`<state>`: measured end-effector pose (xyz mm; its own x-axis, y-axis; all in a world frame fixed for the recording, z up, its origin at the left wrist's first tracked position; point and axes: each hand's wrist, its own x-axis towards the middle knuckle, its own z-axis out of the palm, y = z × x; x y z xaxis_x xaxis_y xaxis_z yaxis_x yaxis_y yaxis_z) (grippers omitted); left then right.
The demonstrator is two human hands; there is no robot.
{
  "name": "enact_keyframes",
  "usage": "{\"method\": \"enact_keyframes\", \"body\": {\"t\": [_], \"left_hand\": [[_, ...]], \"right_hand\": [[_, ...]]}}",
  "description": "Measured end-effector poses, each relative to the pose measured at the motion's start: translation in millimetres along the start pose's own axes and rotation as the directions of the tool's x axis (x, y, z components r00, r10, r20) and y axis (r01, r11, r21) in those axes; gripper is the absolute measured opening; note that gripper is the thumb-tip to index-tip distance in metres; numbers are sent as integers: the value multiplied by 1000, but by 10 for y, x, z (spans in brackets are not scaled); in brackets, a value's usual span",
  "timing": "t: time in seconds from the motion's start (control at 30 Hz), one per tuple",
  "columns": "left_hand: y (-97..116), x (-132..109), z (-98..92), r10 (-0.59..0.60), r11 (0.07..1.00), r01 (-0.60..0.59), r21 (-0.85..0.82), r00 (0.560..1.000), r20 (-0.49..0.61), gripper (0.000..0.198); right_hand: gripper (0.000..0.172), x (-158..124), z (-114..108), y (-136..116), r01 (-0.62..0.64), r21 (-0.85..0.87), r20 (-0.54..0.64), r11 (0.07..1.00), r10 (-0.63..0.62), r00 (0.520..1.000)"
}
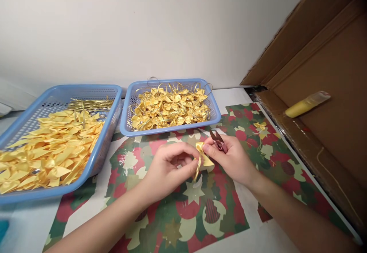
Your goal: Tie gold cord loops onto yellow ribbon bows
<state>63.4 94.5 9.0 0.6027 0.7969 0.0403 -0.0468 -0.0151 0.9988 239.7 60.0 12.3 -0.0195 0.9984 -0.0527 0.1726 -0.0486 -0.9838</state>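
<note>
Over the patterned sheet, my left hand (174,165) pinches a loop of gold cord (197,173) between thumb and fingertips. The cord joins a yellow satin ribbon bow (207,162), whose tails hang between my two hands. My right hand (233,160) is closed, its thumb and forefinger at the bow's right edge. Tucked in that same hand is a small pair of scissors (218,141), with dark blades pointing up and away from me. The scissors' handles are mostly hidden by my fingers.
A blue basket (126,125) behind my hands holds many corded yellow bows. The larger blue basket (99,146) at left holds loose bows and gold cords. One bow (260,126) lies at right on the patterned sheet (226,207). A cardboard box (321,54) stands right, with a yellow tube (306,104).
</note>
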Motion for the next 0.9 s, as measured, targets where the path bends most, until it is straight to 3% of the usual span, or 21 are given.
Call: {"method": "enact_keyframes", "body": {"t": [0.1,0.2,0.3,0.4,0.5,0.57,0.9], "left_hand": [[-20,24,-11,78,997,-77,25,997,-13,4],[-41,32,-23,84,996,-83,21,994,-65,16],[-54,20,-30,79,996,-75,37,989,-122,27],[-58,9,-26,93,995,-86,52,984,-151,32],[-52,7,-15,109,994,-103,42,979,-172,33],[-41,7,-6,112,994,-107,37,977,-184,34],[-11,1,15,82,996,-85,-10,977,-196,37]], "right_hand": [[22,-8,-24,-10,-6,-8,-3,1000,6,1000],[25,-13,-164,-73,69,-63,9,996,-69,998],[33,-17,-367,-179,219,-221,170,951,-183,968],[29,-28,-477,-259,374,-463,281,804,-268,922],[17,-44,-445,-269,472,-648,239,598,-428,871],[16,-51,-391,-252,498,-702,224,509,-507,832],[22,-53,-289,-209,533,-791,234,300,-656,717]]}}
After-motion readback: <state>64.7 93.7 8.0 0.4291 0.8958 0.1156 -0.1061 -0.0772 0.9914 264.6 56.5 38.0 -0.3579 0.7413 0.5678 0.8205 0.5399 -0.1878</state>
